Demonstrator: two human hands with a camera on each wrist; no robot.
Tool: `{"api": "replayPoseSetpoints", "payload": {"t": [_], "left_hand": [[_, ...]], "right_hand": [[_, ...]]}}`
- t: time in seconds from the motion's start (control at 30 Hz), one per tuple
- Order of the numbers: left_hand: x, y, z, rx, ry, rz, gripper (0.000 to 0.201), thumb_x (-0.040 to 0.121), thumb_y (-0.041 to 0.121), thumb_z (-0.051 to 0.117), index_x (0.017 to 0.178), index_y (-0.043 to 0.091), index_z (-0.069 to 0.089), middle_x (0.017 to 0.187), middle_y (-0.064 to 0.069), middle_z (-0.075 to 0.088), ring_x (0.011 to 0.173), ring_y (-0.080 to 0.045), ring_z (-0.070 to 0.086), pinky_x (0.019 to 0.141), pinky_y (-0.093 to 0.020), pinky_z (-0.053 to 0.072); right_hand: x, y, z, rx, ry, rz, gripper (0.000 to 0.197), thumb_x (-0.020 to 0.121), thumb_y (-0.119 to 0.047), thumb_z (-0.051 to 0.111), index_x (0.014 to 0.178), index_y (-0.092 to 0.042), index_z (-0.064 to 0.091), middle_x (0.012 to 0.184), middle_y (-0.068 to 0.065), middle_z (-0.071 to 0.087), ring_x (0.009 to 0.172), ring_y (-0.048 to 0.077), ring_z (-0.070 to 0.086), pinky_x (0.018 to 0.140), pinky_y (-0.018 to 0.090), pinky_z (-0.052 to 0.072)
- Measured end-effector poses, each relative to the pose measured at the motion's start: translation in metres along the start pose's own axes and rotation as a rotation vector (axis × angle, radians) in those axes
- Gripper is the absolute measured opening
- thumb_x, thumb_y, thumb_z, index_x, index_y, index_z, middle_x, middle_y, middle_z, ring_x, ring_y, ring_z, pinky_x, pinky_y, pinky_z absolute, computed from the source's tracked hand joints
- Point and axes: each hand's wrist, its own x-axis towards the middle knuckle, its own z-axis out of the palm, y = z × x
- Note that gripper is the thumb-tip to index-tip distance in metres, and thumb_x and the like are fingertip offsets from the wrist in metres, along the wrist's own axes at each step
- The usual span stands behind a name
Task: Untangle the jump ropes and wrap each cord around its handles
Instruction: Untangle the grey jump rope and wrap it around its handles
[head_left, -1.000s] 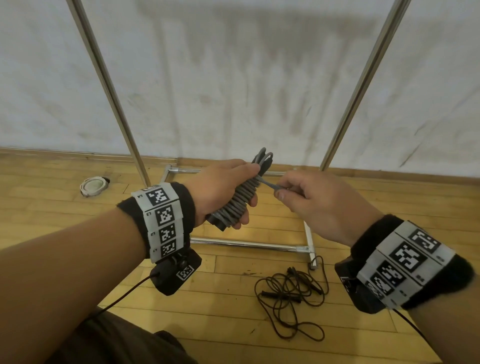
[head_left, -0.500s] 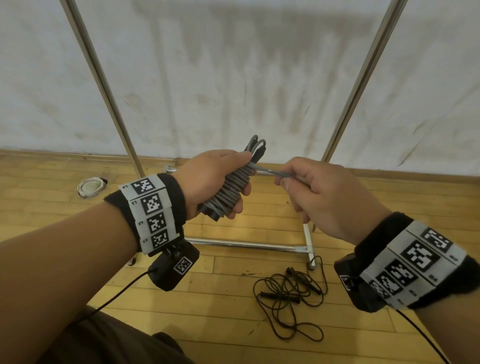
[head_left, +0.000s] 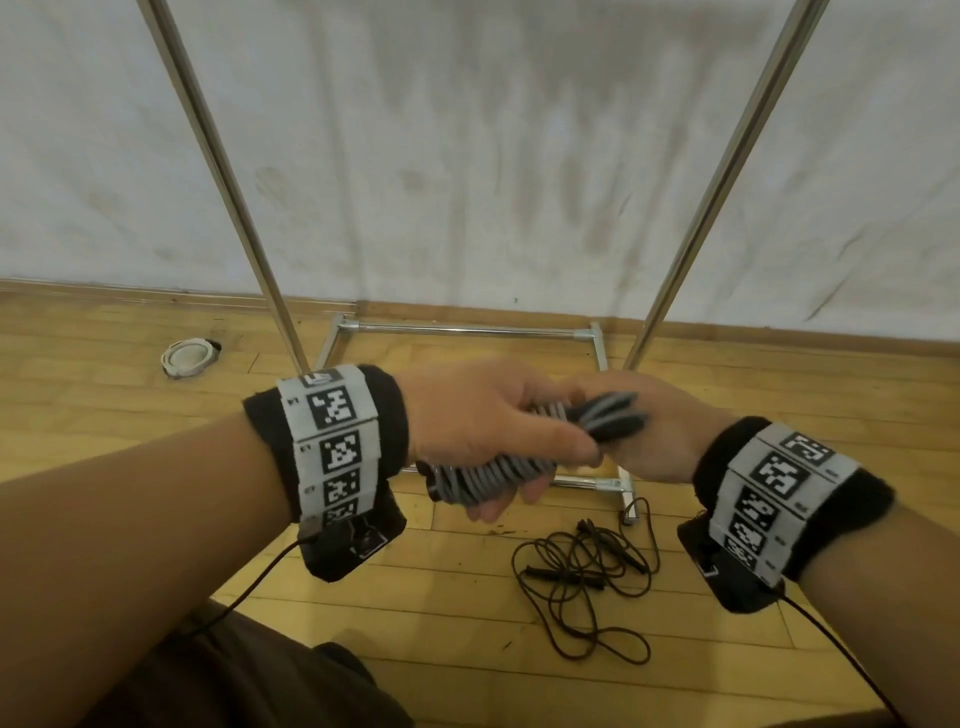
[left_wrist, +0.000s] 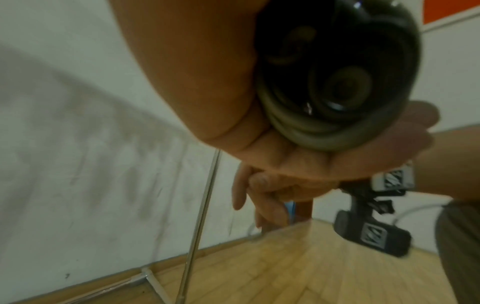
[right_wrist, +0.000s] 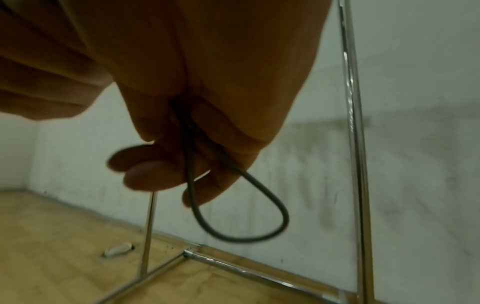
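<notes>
Left hand (head_left: 483, 426) curled round grey rope bundle (head_left: 493, 475), coils packed tight along the paired handles, held in the air above the floor. Right hand (head_left: 660, 436) close against the bundle's far end, thumb and fingers pinching the last cord loop (right_wrist: 241, 207), short and slack below the fingertips in the wrist view. Judged nearly finished for this rope: only that tail loop left to tuck or snug down. Probably no free length beyond the loop, though blur at the bundle's end in the head view leaves that uncertain.

Second half of the task untouched: black rope (head_left: 582, 577) lying in a loose snarl on the wooden floor (head_left: 441, 649), below and to the right of the hands, both thin handles visible among overlapping loops. Still to be untangled and wound.

Around, from the left: small white round object (head_left: 188, 357) on the floor near the wall, well apart from everything. Chrome rack frame (head_left: 467, 328) standing behind the hands, two slanted poles rising, base bars on the floor. Black rope's outer loop lying just beside the rack's near right foot, perhaps touching it, so likely to snag there when lifted. Wrist cables trailing from both bands, near the black rope on the right side.
</notes>
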Motion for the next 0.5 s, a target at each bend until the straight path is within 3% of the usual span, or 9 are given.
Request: {"api": "replayPoseSetpoints", "payload": {"t": [0.03, 0.1, 0.17, 0.23, 0.3, 0.33, 0.4, 0.5], "left_hand": [[0.001, 0.0, 0.005, 0.061, -0.034, -0.042, 0.008, 0.101, 0.04, 0.069, 0.108, 0.035, 0.07, 0.08, -0.005, 0.075, 0.059, -0.023, 0.071, 0.061, -0.036, 0.061], [0.004, -0.001, 0.015, 0.218, -0.062, -0.139, 0.015, 0.101, 0.04, 0.07, 0.089, 0.05, 0.071, 0.073, -0.002, 0.075, 0.058, -0.02, 0.072, 0.062, -0.036, 0.063], [0.009, -0.003, 0.018, 0.346, -0.054, -0.237, 0.021, 0.1, 0.045, 0.069, 0.083, 0.033, 0.072, 0.069, -0.004, 0.075, 0.056, -0.019, 0.072, 0.061, -0.032, 0.062], [0.011, -0.006, 0.017, 0.409, -0.024, -0.298, 0.031, 0.099, 0.047, 0.07, 0.09, 0.018, 0.068, 0.071, -0.004, 0.076, 0.057, -0.019, 0.071, 0.061, -0.033, 0.063], [0.012, -0.007, 0.015, 0.435, 0.006, -0.322, 0.026, 0.099, 0.045, 0.07, 0.1, 0.02, 0.064, 0.077, -0.006, 0.078, 0.056, -0.02, 0.071, 0.063, -0.038, 0.065], [0.012, -0.007, 0.014, 0.435, 0.022, -0.327, 0.02, 0.099, 0.044, 0.07, 0.102, 0.026, 0.061, 0.08, -0.007, 0.079, 0.056, -0.021, 0.071, 0.063, -0.039, 0.065], [0.013, -0.007, 0.012, 0.431, 0.076, -0.332, 0.016, 0.101, 0.041, 0.068, 0.096, 0.035, 0.054, 0.075, -0.006, 0.078, 0.054, -0.021, 0.071, 0.056, -0.035, 0.063], [0.016, -0.006, 0.004, 0.422, 0.209, -0.351, 0.024, 0.106, 0.035, 0.058, 0.085, 0.023, 0.058, 0.061, 0.0, 0.072, 0.051, -0.018, 0.071, 0.049, -0.027, 0.058]], "right_hand": [[0.003, -0.002, 0.0, -0.179, -0.008, -0.023, 0.012, 0.1, -0.025, 0.061, 0.112, -0.023, 0.064, 0.097, -0.006, 0.066, 0.082, 0.013, 0.062, 0.074, 0.025, 0.053], [0.01, -0.007, 0.001, -0.473, 0.03, -0.052, 0.01, 0.097, -0.037, 0.062, 0.104, -0.03, 0.065, 0.085, -0.015, 0.06, 0.079, 0.005, 0.055, 0.074, 0.024, 0.05], [0.017, -0.015, 0.001, -0.633, 0.109, -0.067, 0.012, 0.098, -0.04, 0.056, 0.092, -0.034, 0.064, 0.074, -0.015, 0.056, 0.071, 0.008, 0.053, 0.074, 0.032, 0.051], [0.02, -0.025, 0.0, -0.812, 0.168, -0.105, 0.027, 0.092, -0.032, 0.059, 0.065, -0.029, 0.053, 0.056, -0.012, 0.047, 0.055, 0.008, 0.044, 0.062, 0.032, 0.048], [0.014, -0.037, -0.004, -0.942, 0.184, -0.19, 0.041, 0.072, -0.022, 0.066, 0.051, -0.028, 0.032, 0.044, -0.013, 0.026, 0.042, 0.007, 0.026, 0.053, 0.024, 0.032], [0.008, -0.044, -0.006, -0.948, 0.192, -0.237, 0.038, 0.065, -0.017, 0.068, 0.051, -0.03, 0.035, 0.044, -0.013, 0.026, 0.041, 0.01, 0.026, 0.054, 0.025, 0.031], [0.0, -0.055, -0.002, -0.956, 0.234, -0.282, 0.014, 0.062, -0.011, 0.063, 0.058, -0.024, 0.057, 0.048, -0.006, 0.043, 0.045, 0.018, 0.039, 0.056, 0.034, 0.044], [-0.008, -0.062, 0.006, -0.916, 0.329, -0.255, 0.012, 0.068, -0.012, 0.056, 0.07, -0.018, 0.066, 0.057, 0.0, 0.054, 0.053, 0.024, 0.052, 0.066, 0.04, 0.049]]}}
